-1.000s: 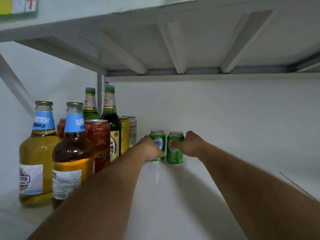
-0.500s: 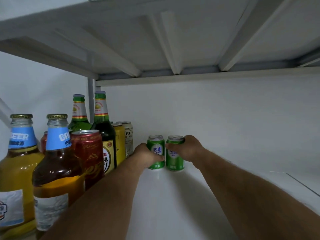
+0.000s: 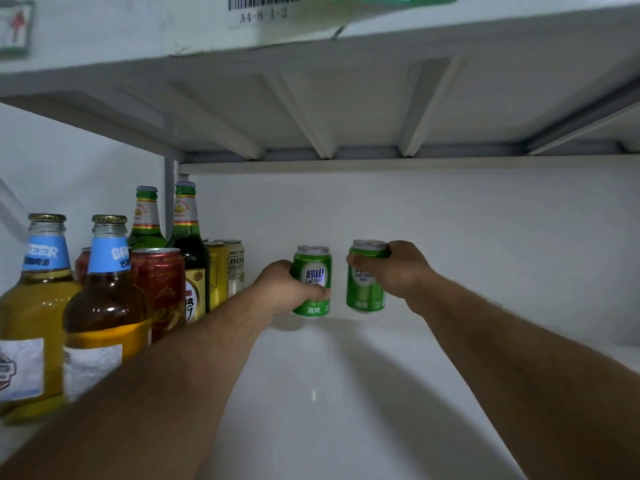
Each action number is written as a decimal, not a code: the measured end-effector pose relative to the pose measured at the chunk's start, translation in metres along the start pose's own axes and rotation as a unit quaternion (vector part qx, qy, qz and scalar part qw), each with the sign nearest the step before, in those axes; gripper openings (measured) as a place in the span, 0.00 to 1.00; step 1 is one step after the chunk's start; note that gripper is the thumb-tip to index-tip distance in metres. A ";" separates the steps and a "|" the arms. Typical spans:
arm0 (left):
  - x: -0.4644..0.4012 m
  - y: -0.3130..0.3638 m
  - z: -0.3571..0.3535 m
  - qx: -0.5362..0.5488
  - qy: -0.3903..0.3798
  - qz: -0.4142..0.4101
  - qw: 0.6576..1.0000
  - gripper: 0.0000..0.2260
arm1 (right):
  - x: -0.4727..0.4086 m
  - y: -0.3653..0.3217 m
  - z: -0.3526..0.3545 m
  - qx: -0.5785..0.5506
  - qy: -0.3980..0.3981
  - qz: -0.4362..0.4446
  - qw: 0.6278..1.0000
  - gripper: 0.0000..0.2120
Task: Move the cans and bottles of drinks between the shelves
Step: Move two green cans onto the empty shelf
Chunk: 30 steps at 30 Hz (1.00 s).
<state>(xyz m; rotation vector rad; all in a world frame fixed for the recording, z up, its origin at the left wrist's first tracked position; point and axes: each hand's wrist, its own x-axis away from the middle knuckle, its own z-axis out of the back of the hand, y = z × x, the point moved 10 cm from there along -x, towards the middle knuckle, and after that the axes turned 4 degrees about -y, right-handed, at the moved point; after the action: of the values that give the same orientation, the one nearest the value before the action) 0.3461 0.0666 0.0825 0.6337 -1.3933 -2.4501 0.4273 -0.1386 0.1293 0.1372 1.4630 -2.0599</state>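
Basically: one green Laoshan can per hand, both just clear of the shelf (image 3: 346, 393).
Left hand (image 3: 280, 289) wraps the left can (image 3: 312, 271) low; right hand (image 3: 398, 268) grips the right can (image 3: 363, 292) near its rim, kept apart to avoid knocking.

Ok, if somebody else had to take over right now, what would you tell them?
Left hand grips the left green can around its lower half.
Right hand grips the right green can near its top.
Both cans look lifted just off the shelf, apart from each other, near the back wall.
The other bottles and cans stand at the shelf's left: two blue-neck bottles, a red can, two green bottles, a yellow can and a pale can.
Done: both green cans picked up.
Left: carry them to another shelf and set them down, then likely move the rest.
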 end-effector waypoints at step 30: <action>0.185 0.153 -0.195 0.088 -0.188 -0.133 0.969 0.22 | 0.272 -0.023 0.254 0.080 0.229 -0.073 0.967 0.21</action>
<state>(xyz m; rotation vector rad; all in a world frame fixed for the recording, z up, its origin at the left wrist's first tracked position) 0.2802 -0.2354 0.0813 0.4276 -1.7885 -2.7895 0.2575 -0.4705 0.1346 0.6241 1.6041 -2.3755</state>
